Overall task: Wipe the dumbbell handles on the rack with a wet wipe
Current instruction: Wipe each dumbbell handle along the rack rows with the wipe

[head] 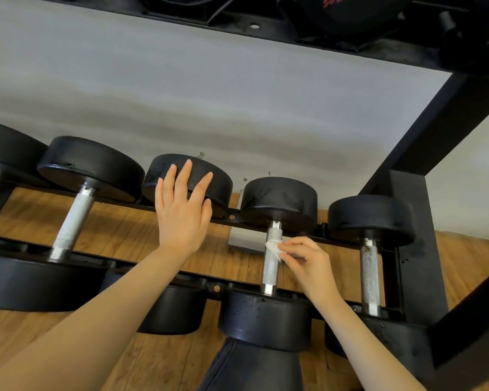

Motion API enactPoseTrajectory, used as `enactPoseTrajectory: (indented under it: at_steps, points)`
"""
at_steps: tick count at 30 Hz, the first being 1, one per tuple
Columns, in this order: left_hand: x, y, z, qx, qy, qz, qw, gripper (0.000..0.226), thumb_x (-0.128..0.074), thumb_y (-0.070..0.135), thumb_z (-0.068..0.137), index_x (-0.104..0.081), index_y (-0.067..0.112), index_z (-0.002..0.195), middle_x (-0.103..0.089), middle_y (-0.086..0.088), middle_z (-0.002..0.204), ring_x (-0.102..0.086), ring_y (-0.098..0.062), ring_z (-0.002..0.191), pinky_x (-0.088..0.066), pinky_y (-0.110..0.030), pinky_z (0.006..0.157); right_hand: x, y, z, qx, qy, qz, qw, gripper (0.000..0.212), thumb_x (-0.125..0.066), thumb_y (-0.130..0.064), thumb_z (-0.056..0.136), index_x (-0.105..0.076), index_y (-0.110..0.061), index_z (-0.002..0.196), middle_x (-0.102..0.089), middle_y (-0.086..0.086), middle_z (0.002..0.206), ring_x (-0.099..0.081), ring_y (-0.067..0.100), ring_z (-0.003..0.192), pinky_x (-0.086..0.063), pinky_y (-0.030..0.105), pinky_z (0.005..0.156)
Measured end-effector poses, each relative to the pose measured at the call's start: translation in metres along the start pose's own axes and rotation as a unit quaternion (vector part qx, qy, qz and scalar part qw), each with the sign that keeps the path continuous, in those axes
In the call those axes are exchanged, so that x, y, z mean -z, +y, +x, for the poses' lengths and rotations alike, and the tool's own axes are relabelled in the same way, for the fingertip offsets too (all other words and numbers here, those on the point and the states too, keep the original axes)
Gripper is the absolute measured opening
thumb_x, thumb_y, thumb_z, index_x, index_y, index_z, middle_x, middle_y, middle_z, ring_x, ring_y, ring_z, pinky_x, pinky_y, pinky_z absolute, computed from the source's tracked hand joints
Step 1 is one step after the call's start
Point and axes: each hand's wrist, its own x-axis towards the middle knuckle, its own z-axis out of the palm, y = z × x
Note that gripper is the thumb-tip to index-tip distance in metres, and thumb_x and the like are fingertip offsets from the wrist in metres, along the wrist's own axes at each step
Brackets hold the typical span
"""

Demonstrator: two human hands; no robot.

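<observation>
Right hand (305, 261) pinched small white wet wipe (274, 247) against knurled silver steel handle (271, 258) of fourth black round-headed dumbbell on low black metal rack (415, 249). Left hand (182, 213) hovered flat over third dumbbell's far head (223, 182), fingers straight, holding nothing. Best bet: wrap wipe round bar, slide full length, rotate. Rightmost handle (369, 273) looked speckled. No containers visible.

Soft, even indoor light — bright enough to read everything, with no hard glare. The wall (209, 94) shows faint grey banded shadows. The knurled metal handles (271, 258) catch mild highlights; the black rack (418, 153) at far right falls to near-featureless dark. Wide-angle distortion bends straight lines toward the edges. Focus is slightly soft throughout.
</observation>
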Motion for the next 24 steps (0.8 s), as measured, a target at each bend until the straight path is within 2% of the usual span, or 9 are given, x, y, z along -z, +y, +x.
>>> enactPoseTrajectory:
  at_steps: [5,8,11,15,18,21,24]
  points:
    - [-0.001,0.000,-0.001,-0.001,0.003,0.002,1.000,0.047,-0.062,0.016,0.093,-0.054,0.020,0.138,-0.037,-0.015,0.155,-0.026,-0.038,0.145,-0.014,-0.053,0.118,-0.002,-0.002,0.010,-0.059,0.022,0.039,0.997,0.021,-0.072,-0.006,0.084,-0.074,-0.015,0.103,-0.064,-0.006,0.104,-0.059,0.000,0.099,-0.044,0.005,0.081]
    - [-0.001,0.000,-0.001,-0.002,0.006,0.004,1.000,0.047,-0.063,0.016,0.092,-0.054,0.020,0.138,-0.037,-0.015,0.154,-0.026,-0.038,0.145,-0.015,-0.054,0.117,0.001,-0.003,-0.002,-0.043,-0.017,0.064,0.997,0.021,-0.072,-0.005,0.084,-0.074,-0.020,0.099,-0.064,-0.007,0.104,-0.059,-0.001,0.100,-0.047,0.008,0.082]
    - [-0.001,0.001,-0.001,-0.001,0.006,0.004,1.000,0.045,-0.060,0.016,0.093,-0.054,0.020,0.138,-0.037,-0.016,0.154,-0.026,-0.038,0.145,-0.015,-0.054,0.117,0.004,-0.003,-0.014,-0.036,-0.053,0.069,0.996,0.021,-0.072,-0.003,0.083,-0.075,-0.018,0.098,-0.064,-0.006,0.103,-0.058,-0.001,0.102,-0.048,0.010,0.082]
    - [0.001,0.001,-0.001,0.000,0.002,0.003,1.000,0.044,-0.057,0.017,0.094,-0.054,0.019,0.138,-0.037,-0.016,0.154,-0.026,-0.038,0.145,-0.016,-0.056,0.117,-0.004,-0.003,-0.002,-0.064,0.008,0.046,0.997,0.018,-0.073,-0.008,0.084,-0.075,-0.014,0.101,-0.066,-0.006,0.102,-0.059,-0.003,0.096,-0.044,0.004,0.080]
    - [0.001,0.001,-0.001,-0.003,0.002,0.004,1.000,0.044,-0.056,0.017,0.095,-0.054,0.020,0.138,-0.037,-0.016,0.154,-0.026,-0.038,0.145,-0.016,-0.055,0.117,-0.008,-0.001,0.003,-0.113,0.040,0.085,0.989,0.018,-0.073,-0.009,0.084,-0.074,-0.016,0.100,-0.068,-0.004,0.102,-0.061,0.001,0.095,-0.045,0.005,0.080]
    - [0.000,0.000,-0.001,-0.002,0.001,0.006,1.000,0.047,-0.060,0.016,0.093,-0.053,0.020,0.139,-0.036,-0.015,0.155,-0.025,-0.037,0.145,-0.016,-0.055,0.117,-0.003,0.003,-0.006,-0.110,-0.008,0.112,0.988,0.019,-0.074,-0.007,0.082,-0.074,-0.019,0.096,-0.069,-0.002,0.100,-0.063,0.005,0.095,-0.050,0.014,0.082]
    - [-0.001,0.000,-0.002,-0.003,0.003,0.009,1.000,0.046,-0.059,0.017,0.093,-0.052,0.021,0.139,-0.035,-0.015,0.155,-0.024,-0.037,0.146,-0.014,-0.053,0.118,0.006,0.001,-0.010,-0.094,-0.053,0.125,0.986,0.027,-0.075,-0.002,0.080,-0.073,-0.027,0.088,-0.069,-0.004,0.096,-0.063,0.004,0.092,-0.050,0.014,0.081]
